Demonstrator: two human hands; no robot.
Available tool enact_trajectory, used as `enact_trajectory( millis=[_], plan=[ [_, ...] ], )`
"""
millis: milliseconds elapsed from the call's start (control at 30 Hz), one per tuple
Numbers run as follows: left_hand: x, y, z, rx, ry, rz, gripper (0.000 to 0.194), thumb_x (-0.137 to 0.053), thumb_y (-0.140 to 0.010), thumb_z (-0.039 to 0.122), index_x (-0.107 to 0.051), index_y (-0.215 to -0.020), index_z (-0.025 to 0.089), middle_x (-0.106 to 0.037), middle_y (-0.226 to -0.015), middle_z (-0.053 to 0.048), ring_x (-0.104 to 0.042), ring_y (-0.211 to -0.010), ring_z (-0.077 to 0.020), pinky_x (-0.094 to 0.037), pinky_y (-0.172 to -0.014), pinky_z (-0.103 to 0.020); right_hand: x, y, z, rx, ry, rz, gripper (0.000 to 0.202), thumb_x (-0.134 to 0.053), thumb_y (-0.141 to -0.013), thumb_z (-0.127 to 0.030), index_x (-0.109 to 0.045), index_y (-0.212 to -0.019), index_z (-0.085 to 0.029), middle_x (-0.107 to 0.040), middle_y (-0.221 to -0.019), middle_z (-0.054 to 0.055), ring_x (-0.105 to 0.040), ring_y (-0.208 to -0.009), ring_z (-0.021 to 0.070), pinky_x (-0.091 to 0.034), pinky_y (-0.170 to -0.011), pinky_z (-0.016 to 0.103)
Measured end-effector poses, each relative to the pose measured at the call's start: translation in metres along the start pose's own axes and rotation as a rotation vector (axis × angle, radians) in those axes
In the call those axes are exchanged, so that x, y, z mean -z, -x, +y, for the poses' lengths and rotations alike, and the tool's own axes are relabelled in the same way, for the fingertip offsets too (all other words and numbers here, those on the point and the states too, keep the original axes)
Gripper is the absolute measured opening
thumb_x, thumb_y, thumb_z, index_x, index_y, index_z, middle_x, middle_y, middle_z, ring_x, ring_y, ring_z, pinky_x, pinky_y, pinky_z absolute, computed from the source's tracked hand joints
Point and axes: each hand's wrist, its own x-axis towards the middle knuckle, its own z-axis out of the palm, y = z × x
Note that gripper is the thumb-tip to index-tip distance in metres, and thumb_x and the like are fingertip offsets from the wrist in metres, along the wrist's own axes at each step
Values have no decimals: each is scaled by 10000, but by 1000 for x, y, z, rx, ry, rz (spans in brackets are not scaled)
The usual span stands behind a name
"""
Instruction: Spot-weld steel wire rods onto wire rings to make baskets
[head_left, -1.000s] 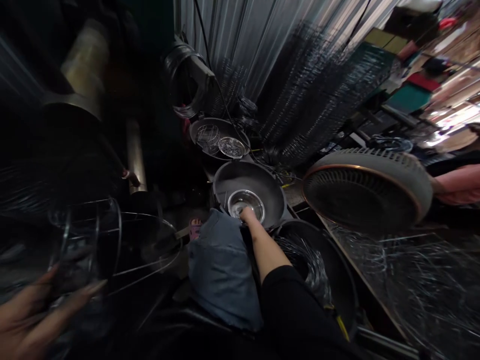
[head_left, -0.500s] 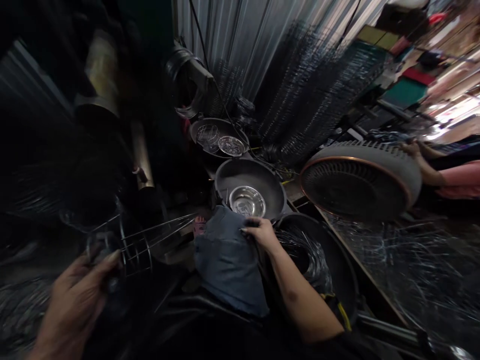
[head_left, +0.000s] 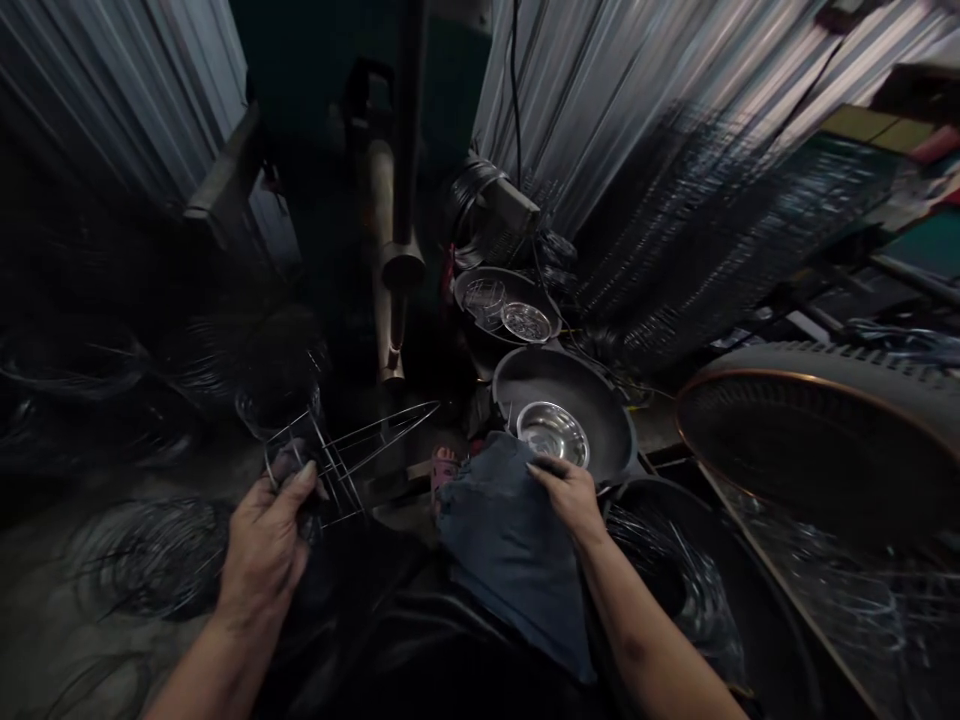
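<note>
My left hand (head_left: 274, 520) is closed around a thin wire frame (head_left: 341, 470), whose long pointed loop sticks out to the right. Something dark, perhaps cloth, is bunched in the same grip. My right hand (head_left: 568, 492) has its fingers pressed together at the upper edge of a blue-grey cloth (head_left: 510, 540) draped over my leg. Whatever those fingertips hold, if anything, is too small to make out. Just beyond that hand, a shiny steel bowl (head_left: 559, 425) sits inside a wide dark round pan (head_left: 600, 400).
Behind stands another round pan (head_left: 480, 275) with a small metal dish (head_left: 526, 322) and wire pieces. A wire coil (head_left: 697, 590) lies at right, below a large fan (head_left: 817, 450). Stacked wire racks (head_left: 675, 220) lean back right. Machine posts (head_left: 403, 265) rise ahead; loose wire (head_left: 150, 555) lies left.
The view has swung left, so everything sits further right. My left hand still holds the wire frame and my right hand stays by the cloth. The other person's arm at the fan has left view.
</note>
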Motion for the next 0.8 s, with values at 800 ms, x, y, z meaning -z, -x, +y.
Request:
enact_trajectory(
  millis=[800],
  plan=[
    [-18, -7, -6, -17, -76, -19, 404, -722, -693, 514, -669, -926, 188, -567, -595, 35, -398, -413, -55, -304, -358, -147, -124, 6, -132, -442, -952, -592, 324, -830, -478, -286, -629, -676, -128, -628, -544, 10, -528, -410, 93, -346, -341, 176]
  ],
)
